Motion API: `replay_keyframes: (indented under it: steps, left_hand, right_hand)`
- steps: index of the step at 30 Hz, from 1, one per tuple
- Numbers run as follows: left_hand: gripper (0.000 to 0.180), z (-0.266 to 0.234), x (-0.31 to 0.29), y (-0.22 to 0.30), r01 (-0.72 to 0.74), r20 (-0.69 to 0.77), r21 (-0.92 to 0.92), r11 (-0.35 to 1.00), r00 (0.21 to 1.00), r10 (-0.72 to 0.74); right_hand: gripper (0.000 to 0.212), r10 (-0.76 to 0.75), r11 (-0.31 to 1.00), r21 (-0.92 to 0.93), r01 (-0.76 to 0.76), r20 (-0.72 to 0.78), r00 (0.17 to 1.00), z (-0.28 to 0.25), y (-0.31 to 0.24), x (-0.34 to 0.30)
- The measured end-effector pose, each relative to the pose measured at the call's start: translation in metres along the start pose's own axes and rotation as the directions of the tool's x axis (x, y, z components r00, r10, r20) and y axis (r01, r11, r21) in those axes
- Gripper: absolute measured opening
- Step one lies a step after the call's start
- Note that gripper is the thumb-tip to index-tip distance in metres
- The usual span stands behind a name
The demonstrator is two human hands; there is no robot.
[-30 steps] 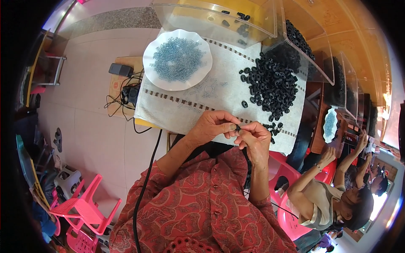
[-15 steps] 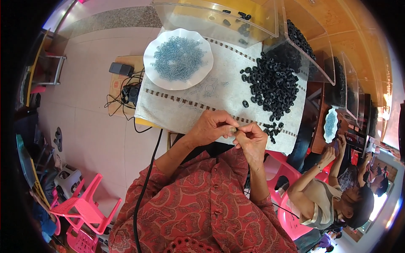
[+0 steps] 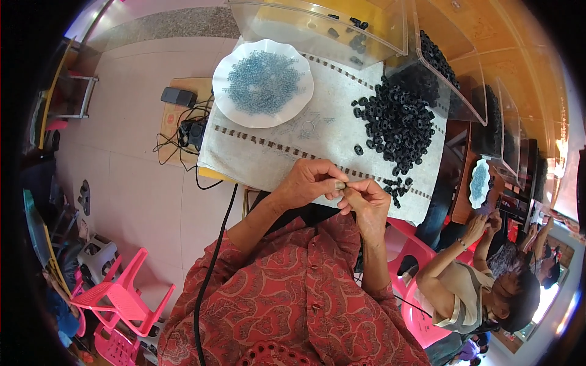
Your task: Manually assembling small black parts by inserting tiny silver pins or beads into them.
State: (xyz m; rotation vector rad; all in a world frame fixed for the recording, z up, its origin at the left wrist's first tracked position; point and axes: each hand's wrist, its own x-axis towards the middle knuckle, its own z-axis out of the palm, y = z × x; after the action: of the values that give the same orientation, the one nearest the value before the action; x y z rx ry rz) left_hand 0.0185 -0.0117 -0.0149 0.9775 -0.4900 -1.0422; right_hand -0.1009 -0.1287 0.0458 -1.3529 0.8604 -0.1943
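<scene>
View: head
Left hand [image 3: 305, 184]: thumb and forefinger closed in a pinch at the near edge of the towel, tips meeting the right's
Right hand [image 3: 368, 204]: same pinch, other fingers curled under
Grip contents: hidden by the fingertips; can't tell what is between them
Black pieces [image 3: 400, 131]: heaped on the right side of the towel [image 3: 244, 163], beyond the right hand; single shapes hard to separate in the pile
Small cluster [image 3: 398, 190]: more black bits, just beside the right hand, near the towel's brown-checked stripe
White plate [image 3: 262, 122]: scalloped rim, far left of the towel; holds a spread of tiny blue-grey bits [image 3: 259, 82], too small to make out singly
Mid-towel: fine clear bits [image 3: 307, 125], barely readable against the cloth
Top bin [image 3: 287, 33]: clear walls, cut off by the upper edge; a few black bits show
Right bin [image 3: 470, 107]: clear; dark mass behind its wall, blurred together
Second plate [image 3: 486, 174]: far right, blue bits in it, squeezed by the fisheye
Co-worker's hands [image 3: 482, 226]: near that plate; their contents unclear
</scene>
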Motion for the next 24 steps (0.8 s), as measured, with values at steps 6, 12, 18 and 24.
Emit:
replay_keyframes:
  steps: [6, 12, 18, 24]
  left_hand:
    - [0.011, -0.001, 0.001, 0.005, 0.046, 0.027, -0.112, 0.993, 0.999, -0.043]
    - [0.011, -0.007, 0.0, 0.008, 0.013, 0.053, -0.024, 1.0, 0.999, -0.012]
    - [0.012, -0.001, -0.003, 0.001, -0.02, -0.018, 0.146, 0.989, 1.0, 0.023]
    - [0.011, 0.001, -0.005, 0.003, -0.016, -0.029, 0.075, 0.997, 0.999, 0.018]
  right_hand:
    - [0.004, 0.003, 0.999, 0.04, -0.006, 0.057, 0.998, -0.004, -0.005, 0.001]
    - [0.002, 0.003, 1.0, -0.019, -0.002, 0.053, 0.999, -0.004, 0.003, 0.005]
    - [0.001, 0.01, 0.999, -0.043, -0.011, -0.019, 1.0, 0.006, 0.011, 0.005]
    - [0.005, -0.07, 0.998, 0.0, 0.07, 0.081, 0.994, -0.001, 0.007, 0.0]
